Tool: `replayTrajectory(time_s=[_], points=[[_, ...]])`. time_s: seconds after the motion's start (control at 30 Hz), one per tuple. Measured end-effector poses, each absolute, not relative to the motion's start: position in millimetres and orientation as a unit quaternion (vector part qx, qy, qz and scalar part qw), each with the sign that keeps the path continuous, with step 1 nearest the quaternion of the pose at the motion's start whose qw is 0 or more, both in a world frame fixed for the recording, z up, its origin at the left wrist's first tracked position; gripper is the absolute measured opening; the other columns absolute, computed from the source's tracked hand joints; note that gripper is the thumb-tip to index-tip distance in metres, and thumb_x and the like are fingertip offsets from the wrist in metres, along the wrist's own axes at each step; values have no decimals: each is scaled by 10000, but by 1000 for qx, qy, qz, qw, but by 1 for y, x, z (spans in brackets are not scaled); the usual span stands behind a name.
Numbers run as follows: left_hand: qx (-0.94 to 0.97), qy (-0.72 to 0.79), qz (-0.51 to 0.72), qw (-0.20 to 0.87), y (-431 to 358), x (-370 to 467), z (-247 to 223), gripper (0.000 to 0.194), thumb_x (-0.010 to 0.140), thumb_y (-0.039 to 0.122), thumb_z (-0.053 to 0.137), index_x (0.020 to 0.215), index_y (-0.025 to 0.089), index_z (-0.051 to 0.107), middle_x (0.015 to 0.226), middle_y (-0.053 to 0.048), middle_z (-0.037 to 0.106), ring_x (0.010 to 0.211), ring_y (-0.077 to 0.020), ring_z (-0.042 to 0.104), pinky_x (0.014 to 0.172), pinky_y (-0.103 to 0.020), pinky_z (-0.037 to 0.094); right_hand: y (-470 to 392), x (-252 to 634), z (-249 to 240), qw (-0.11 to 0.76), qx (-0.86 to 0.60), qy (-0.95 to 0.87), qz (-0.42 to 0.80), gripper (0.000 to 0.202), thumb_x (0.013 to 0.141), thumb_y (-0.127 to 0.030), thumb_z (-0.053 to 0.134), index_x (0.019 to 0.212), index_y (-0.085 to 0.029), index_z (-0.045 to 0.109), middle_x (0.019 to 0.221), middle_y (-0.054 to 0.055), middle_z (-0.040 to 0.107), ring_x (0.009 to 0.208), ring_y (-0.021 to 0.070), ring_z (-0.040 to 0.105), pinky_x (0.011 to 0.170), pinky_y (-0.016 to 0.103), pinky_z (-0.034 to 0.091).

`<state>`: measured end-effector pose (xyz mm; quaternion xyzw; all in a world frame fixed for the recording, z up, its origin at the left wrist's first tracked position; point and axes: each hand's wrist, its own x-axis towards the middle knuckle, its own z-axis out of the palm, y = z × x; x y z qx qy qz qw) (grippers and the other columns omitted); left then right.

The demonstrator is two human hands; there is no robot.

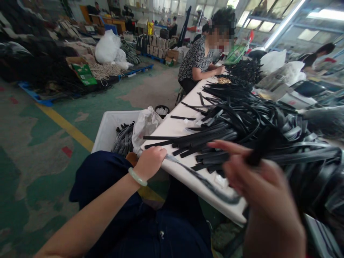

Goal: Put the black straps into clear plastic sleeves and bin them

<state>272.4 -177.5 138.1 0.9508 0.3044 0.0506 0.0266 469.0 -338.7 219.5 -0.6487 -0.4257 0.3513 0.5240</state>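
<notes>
At the near edge of the bench (185,166), my left hand (150,161), a bangle (137,177) on its wrist, is closed on one end of a black strap (199,175). My right hand (258,186), blurred, grips a dark piece (264,145) above the bench, index finger pointing out. Between and beyond my hands lie piled straps (236,118). Left of the bench stands a white bin (107,123); farther along, a person (199,57) sits working.

Pale green stone bracelet (137,177), glossy black flat straps (212,138), and a black-and-white patterned short-sleeved shirt (192,55), lol.
</notes>
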Motion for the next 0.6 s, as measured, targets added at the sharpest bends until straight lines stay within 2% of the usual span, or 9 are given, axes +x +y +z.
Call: replayTrajectory(time_s=[0.03, 0.1, 0.17, 0.23, 0.33, 0.43, 0.6], points=[[958, 280, 58, 14, -182, 273, 146, 174, 911, 139, 419, 872, 153, 588, 853, -75, 620, 827, -215, 590, 696, -304, 454, -326, 453, 205, 484, -649, -425, 404, 402, 865, -459, 605, 1148, -173, 610, 467, -84, 400, 341, 61, 331, 296, 172, 249], [969, 239, 63, -3, -189, 272, 157, 143, 910, 164, 442, 870, 155, 579, 848, -72, 607, 811, -223, 578, 678, -316, 460, -302, 427, 174, 422, -640, -397, 505, 389, 825, -518, 615, 981, -163, 644, 434, -91, 366, 320, 53, 290, 274, 168, 187], [974, 215, 62, -18, -190, 265, 160, 131, 907, 180, 461, 860, 151, 579, 845, -76, 602, 808, -231, 572, 667, -327, 464, -287, 415, 146, 406, -592, -329, 614, 417, 799, -576, 603, 817, -160, 614, 478, -69, 442, 322, 32, 250, 271, 166, 170], [974, 218, 53, -32, -185, 254, 157, 123, 897, 166, 475, 840, 144, 581, 839, -83, 604, 812, -234, 571, 658, -327, 466, -283, 413, 129, 424, -549, -276, 666, 435, 768, -581, 634, 693, -162, 549, 511, -55, 487, 326, 11, 210, 277, 163, 152], [967, 248, 31, -37, -175, 238, 149, 120, 879, 130, 486, 816, 131, 589, 815, -93, 615, 796, -232, 586, 648, -320, 467, -286, 418, 123, 468, -559, -267, 631, 445, 714, -537, 714, 616, -170, 482, 469, -67, 474, 313, 2, 199, 287, 168, 126], [967, 253, 18, -13, -171, 236, 144, 125, 879, 133, 489, 812, 126, 595, 787, -89, 626, 757, -222, 608, 640, -313, 475, -286, 417, 130, 478, -609, -289, 563, 430, 678, -531, 740, 638, -173, 506, 440, -67, 477, 307, 18, 246, 300, 180, 133], [973, 226, 41, 17, -181, 256, 149, 152, 895, 150, 459, 834, 125, 596, 790, -93, 640, 746, -231, 635, 642, -329, 498, -279, 403, 131, 467, -659, -339, 482, 371, 714, -506, 699, 675, -173, 541, 460, -53, 500, 344, 46, 315, 338, 194, 194]])
